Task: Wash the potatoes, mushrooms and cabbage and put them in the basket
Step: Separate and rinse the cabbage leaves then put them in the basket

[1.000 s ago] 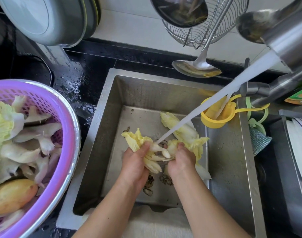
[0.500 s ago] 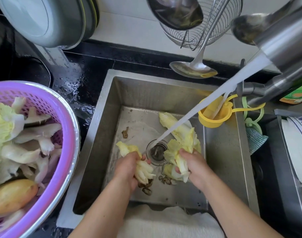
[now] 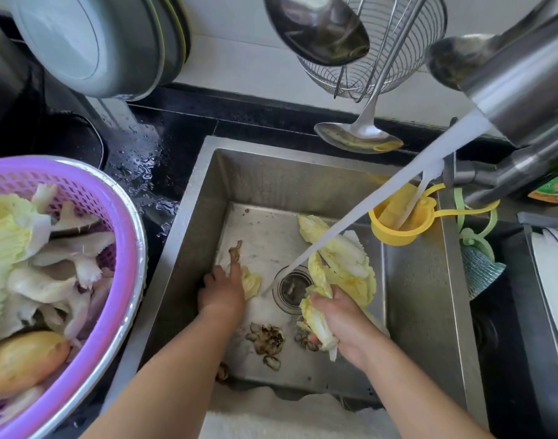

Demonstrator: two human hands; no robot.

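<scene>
1. We judge the job well along: the purple basket (image 3: 130, 236) on the counter to our left already holds cabbage leaves (image 3: 8, 229), pale mushrooms (image 3: 65, 258) and a potato (image 3: 20, 359).
2. What is left, as far as we can see, is the cabbage in the sink (image 3: 410, 312). Our right hand (image 3: 341, 321) has its fingers curled round a bunch of yellow leaves (image 3: 315, 324) beside the drain (image 3: 292, 288). More leaves (image 3: 341, 251) lie on the sink floor behind that bunch, under the water stream (image 3: 366, 217) from the tap (image 3: 524, 83).
3. Our left hand (image 3: 222, 291) rests low on the sink floor over a small yellow leaf piece (image 3: 252, 282). We cannot tell whether its fingers pinch the piece or only press on it, since the back of the hand hides them.
4. Brown scraps (image 3: 268, 339) lie on the sink floor between our forearms, and another brown bit (image 3: 236, 251) lies just beyond our left hand. They look like trimmings, and we judge they should stay out of the basket.
5. Around us: a yellow strainer cup (image 3: 395, 223) hangs on the right sink wall, a ladle (image 3: 356, 137) and a wire basket (image 3: 395, 55) hang above the back edge, and a lidded pot (image 3: 112, 42) sits at the back left.
6. The way from sink to basket looks open; the counter (image 3: 150, 160) between them is wet, so drips matter little.
</scene>
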